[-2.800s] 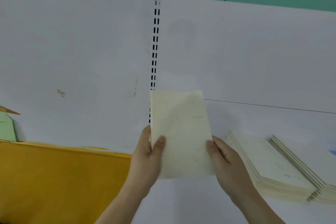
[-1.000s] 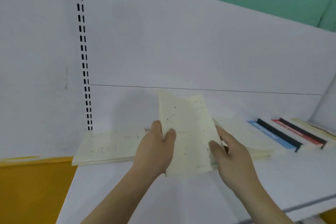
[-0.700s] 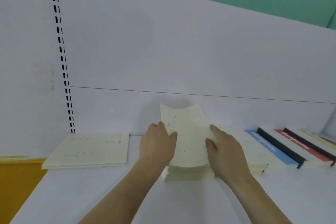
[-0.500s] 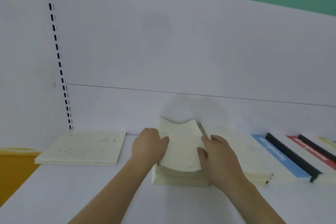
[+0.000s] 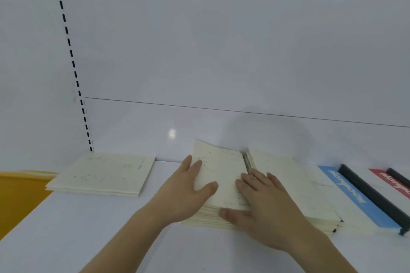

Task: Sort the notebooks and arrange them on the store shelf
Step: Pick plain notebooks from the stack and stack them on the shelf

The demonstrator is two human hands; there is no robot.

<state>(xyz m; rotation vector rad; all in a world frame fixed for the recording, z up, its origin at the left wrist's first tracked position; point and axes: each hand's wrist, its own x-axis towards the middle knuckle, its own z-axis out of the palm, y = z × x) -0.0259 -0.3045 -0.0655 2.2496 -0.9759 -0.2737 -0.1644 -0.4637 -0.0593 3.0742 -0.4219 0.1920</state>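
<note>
Cream notebook (image 5: 218, 175) lying on top of a cream stack (image 5: 208, 217) at mid shelf (image 5: 93, 235), far edge curling up. Left hand (image 5: 188, 193) flat on its left side, fingers straight, thumb spread across the cover. Right hand (image 5: 264, 204) flat on its right side, fingers extended, thumb along the stack's front edge. Just right, touching, a 2nd cream stack (image 5: 297, 186). Further right, a blue notebook (image 5: 352, 197) and a red notebook (image 5: 390, 180), each with a dark spine. Well apart at left, a 3rd cream pile (image 5: 104, 175).
</note>
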